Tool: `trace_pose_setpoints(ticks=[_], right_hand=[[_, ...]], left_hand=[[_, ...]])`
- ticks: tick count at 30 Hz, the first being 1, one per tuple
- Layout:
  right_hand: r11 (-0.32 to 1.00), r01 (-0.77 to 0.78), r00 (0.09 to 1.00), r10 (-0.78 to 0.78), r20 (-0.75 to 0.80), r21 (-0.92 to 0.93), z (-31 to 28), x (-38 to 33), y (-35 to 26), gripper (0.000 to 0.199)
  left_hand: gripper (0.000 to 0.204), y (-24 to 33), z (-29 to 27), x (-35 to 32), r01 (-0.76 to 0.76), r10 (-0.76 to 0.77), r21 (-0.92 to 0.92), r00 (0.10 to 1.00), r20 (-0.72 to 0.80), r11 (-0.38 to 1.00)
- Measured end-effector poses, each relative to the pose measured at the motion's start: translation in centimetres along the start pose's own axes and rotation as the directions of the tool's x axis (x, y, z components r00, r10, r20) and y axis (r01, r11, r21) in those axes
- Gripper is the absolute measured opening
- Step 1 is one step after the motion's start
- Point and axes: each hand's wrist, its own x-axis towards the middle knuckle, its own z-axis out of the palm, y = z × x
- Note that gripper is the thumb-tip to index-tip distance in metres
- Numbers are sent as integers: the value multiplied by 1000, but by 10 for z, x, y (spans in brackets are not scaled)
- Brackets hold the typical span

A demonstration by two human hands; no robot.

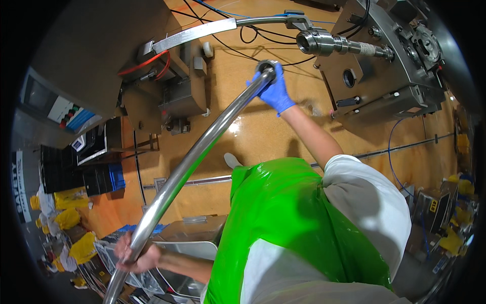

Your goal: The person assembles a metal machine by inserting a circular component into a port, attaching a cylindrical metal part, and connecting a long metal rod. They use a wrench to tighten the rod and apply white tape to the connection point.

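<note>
A long polished steel pipe [195, 153] slants across my front, from the lower left up to the middle. Near its lower end, my bare left hand [147, 257] is closed around it. My right hand [277, 95], in a blue glove, grips the far end just below a round metal collar [264, 65]. To the right of that end, and apart from it, a steel pipe fitting [315, 42] with an open mouth sticks out from a steel machine [377, 71].
A steel bar [197, 33] bridges the far side between a large steel cabinet [96, 45] and the machine. Dark cables [223, 41] trail over the orange floor. Black crates [96, 178] stand at left; a steel bin [190, 249] sits beside my left forearm.
</note>
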Motion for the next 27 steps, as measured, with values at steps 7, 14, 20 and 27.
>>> trace_pose_setpoints(ticks=[7,14,20,27], right_hand=[[959,262,963,-267,-34,-105,29,48,-24,66],[869,477,860,-492,-134,-133,8,86,-47,58],[804,561,795,-590,-141,-200,-1,97,-79,57],[803,558,794,-590,-146,-209,-2,107,-100,60]], left_hand=[[38,-77,-184,69,309,-299,-50,845,-444,950],[34,-159,-277,159,646,-630,-206,537,-562,735],[12,-225,-309,201,733,-778,-341,399,-486,589],[9,-266,-274,212,707,-773,-354,441,-457,613]])
